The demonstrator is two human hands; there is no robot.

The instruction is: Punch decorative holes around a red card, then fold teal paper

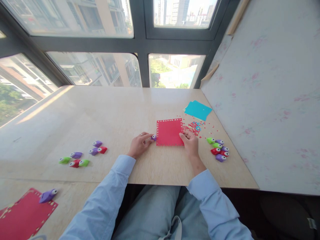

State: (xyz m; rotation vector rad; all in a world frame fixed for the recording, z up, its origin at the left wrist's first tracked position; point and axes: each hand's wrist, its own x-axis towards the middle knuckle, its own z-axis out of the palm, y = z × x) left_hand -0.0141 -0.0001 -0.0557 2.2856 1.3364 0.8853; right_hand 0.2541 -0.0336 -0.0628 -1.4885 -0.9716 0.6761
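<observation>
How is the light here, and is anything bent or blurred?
Head view: window daylight washes out the buildings and streaks the table; the wide lens bends the window frames; left hand, right hand, red paper and purple punch look sharp.

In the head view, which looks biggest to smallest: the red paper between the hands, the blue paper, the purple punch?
1. red paper
2. blue paper, a close second; it lies farther away, so unsure
3. purple punch at the left hand

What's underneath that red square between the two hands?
Only the pale table shows around the red square. The left hand holds a purple punch at its left edge; the right hand rests on its right edge. Anything beneath the sheet is covered.
</observation>
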